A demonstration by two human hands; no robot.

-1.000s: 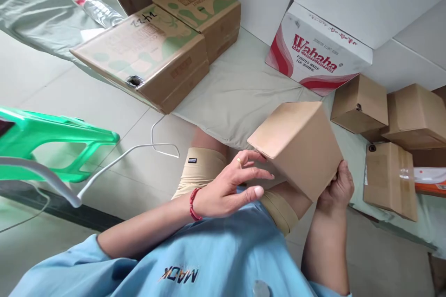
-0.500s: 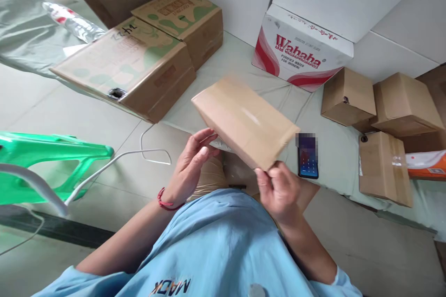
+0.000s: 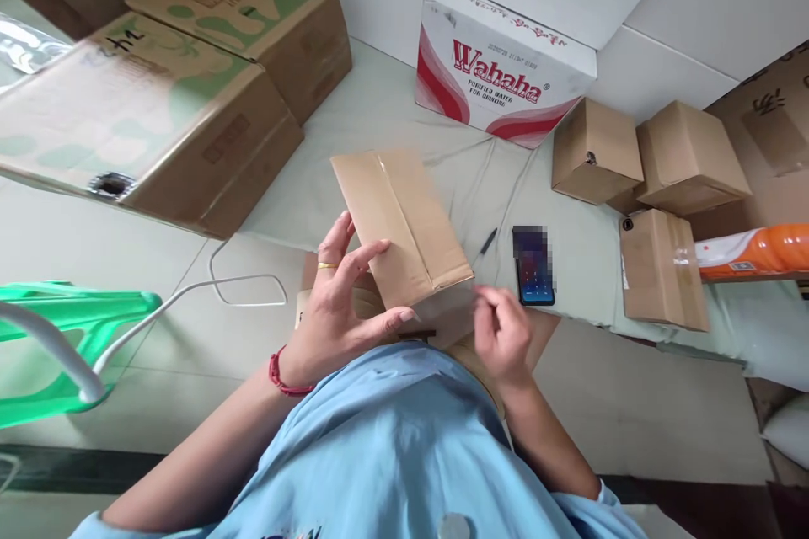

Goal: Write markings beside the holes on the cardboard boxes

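A small closed cardboard box [image 3: 404,219] is tilted over the edge of the cloth-covered surface, in front of my blue shirt. A taped seam runs along its upper face. My left hand [image 3: 345,295] grips it at the left and near edges, index finger on top and thumb by the near edge; other fingers are partly hidden behind it. My right hand [image 3: 502,333] is just off the box's near right corner, fingers curled together. Its fingertips are blurred, so I cannot make out anything in them. A dark pen [image 3: 489,241] and a phone [image 3: 534,269] lie to the right.
Two large green-printed cartons [image 3: 208,152] stand at the left. A white and red water carton [image 3: 506,67] is against the wall. Several small cardboard boxes [image 3: 597,152] and an orange-and-white bottle [image 3: 758,251] are at the right. A green plastic stool [image 3: 94,354] stands on the floor.
The box has turned, and its taped seam now shows. My left hand has moved onto the box and grips it. My right hand has let go of the corner and is apart from it.
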